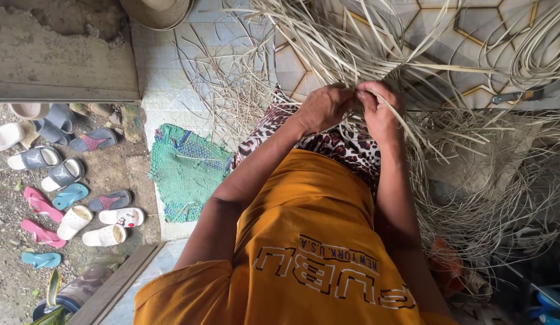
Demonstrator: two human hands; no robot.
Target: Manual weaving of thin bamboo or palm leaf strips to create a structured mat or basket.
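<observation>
Nearest the camera is the person's orange shirt (304, 241) with printed lettering, and past it a leopard-print cloth (340, 144) over the lap. Both forearms reach forward over this cloth and meet above its far edge. The left hand (324, 107) and the right hand (379, 111) are close together, knuckles almost touching, fingers curled and pinched on a bunch of pale dried straw strips (358, 66) that runs between them. The strips come out from the hands and fan away toward the far side of the tiled floor (460, 36), and more trail down to the right past the right wrist. So the straw is both in the hands and all round them: a loose, tangled heap (491, 180) lies on the floor just right of the right forearm, and thinner strands spread on the tiles left of the left hand.

Left of the lap a green woven mat (186, 168) lies at the edge of the tiled floor. Beyond that edge, on bare ground, stand many sandals and slippers (63, 180) in grey, pink, blue and white. Farther off, a dark-handled knife (518, 95) rests on the tiles near the right edge, well apart from the hands, and a straw hat (156, 12) sits at the top edge
</observation>
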